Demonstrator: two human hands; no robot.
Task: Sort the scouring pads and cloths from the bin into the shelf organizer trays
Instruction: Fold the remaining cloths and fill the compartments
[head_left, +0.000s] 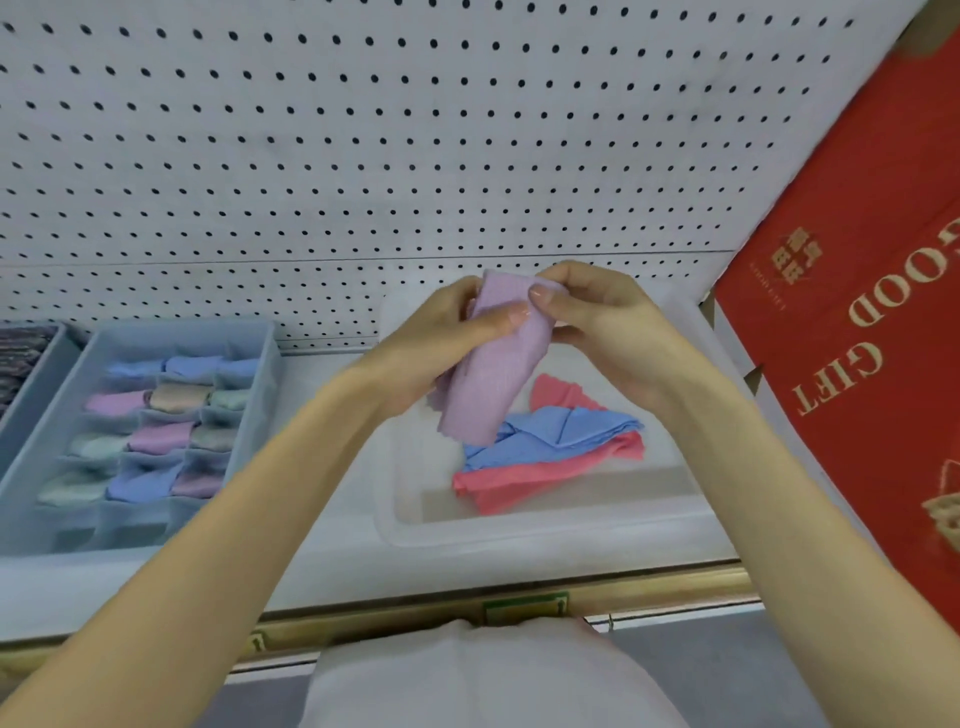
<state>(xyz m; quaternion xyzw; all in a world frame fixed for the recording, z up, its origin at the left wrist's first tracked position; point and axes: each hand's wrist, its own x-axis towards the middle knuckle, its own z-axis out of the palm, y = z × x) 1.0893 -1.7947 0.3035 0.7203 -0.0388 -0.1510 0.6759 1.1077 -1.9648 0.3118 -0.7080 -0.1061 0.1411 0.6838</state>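
both hands grip a ribbed lilac microfibre cloth (493, 364) at its upper end: the left hand (441, 338) curls round its side with the thumb across the front, and the right hand (608, 322) pinches the top corner. the cloth hangs between them above the clear plastic bin (519, 535), where a folded blue cloth (561, 431) and a coral-pink cloth (519, 483) lie beneath the hands. the lilac cloth's long axis runs steeply from the fingertips down and slightly left, its scalloped lower edge pointing into the bin. the loose lower half could unfold, slip from the light pinch, or snag a divider of the pale blue fabric organizer tray (249, 415), left of the left hand.
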